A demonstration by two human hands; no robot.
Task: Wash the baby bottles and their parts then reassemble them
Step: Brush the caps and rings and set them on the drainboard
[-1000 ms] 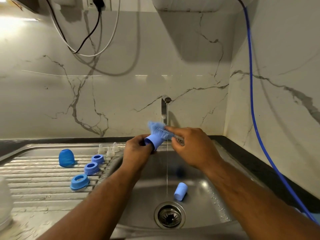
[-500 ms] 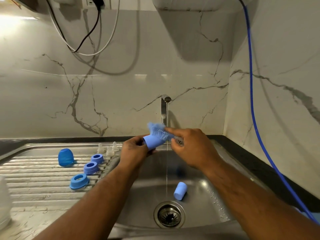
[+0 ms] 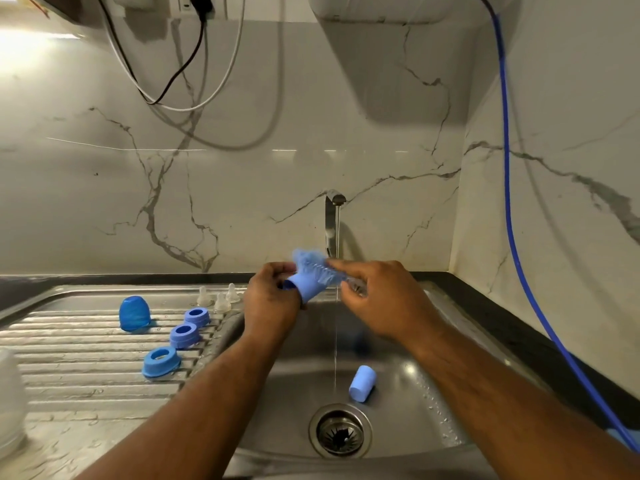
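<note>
Over the sink basin (image 3: pixel 412 372), our left grip (image 3: pixel 270 304) clasps the blue cap (image 3: pixel 306 289); right grip (image 3: pixel 381 299) pinches the bottle brush (image 3: pixel 309 262). Cap looks light, stiff, wet-slick; we judge its outer wall the safest hold.

Clear bottle (image 3: pixel 10 396) cut by left edge; brush (image 3: pixel 311 266) bristles blurred.

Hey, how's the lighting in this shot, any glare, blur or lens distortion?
Head view, throughout: blown-out glare in the top left corner; the wall unit casts a broad soft shadow down the marble; the brush, gripped by the right hand against the blue cap in the left hand, looks motion-smeared; the wide lens bows the sink rim.
</note>
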